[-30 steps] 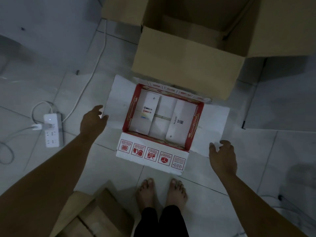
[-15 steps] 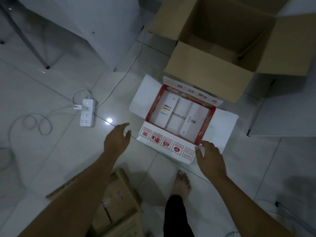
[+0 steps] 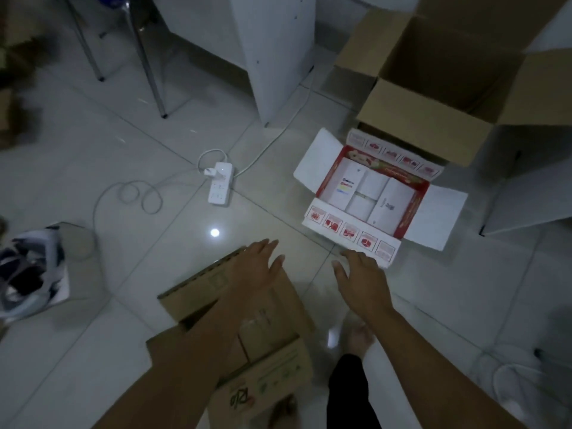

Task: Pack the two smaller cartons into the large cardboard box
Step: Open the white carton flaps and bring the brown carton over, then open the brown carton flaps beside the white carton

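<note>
The large cardboard box (image 3: 433, 131) stands open on the floor at the upper right. In front of it lies a red-and-white carton (image 3: 349, 229) with its flaps spread and several white packets inside. A brown carton (image 3: 278, 308) with open flaps sits on the floor near my feet. My left hand (image 3: 257, 267) hovers over the brown carton's far flap, fingers apart, holding nothing. My right hand (image 3: 362, 280) is open too, just beside the near corner of the red-and-white carton and to the right of the brown one.
A white power strip (image 3: 220, 182) with looped cables lies on the tiled floor to the left. White cabinet panels (image 3: 272, 51) and metal chair legs (image 3: 151, 72) stand behind. Shoes (image 3: 28, 267) lie at the far left. My bare foot (image 3: 359, 335) is below my right hand.
The view swung left and down, bringing the brown carton into sight. Both hands left the sides of the red-and-white carton and came toward the brown carton.
</note>
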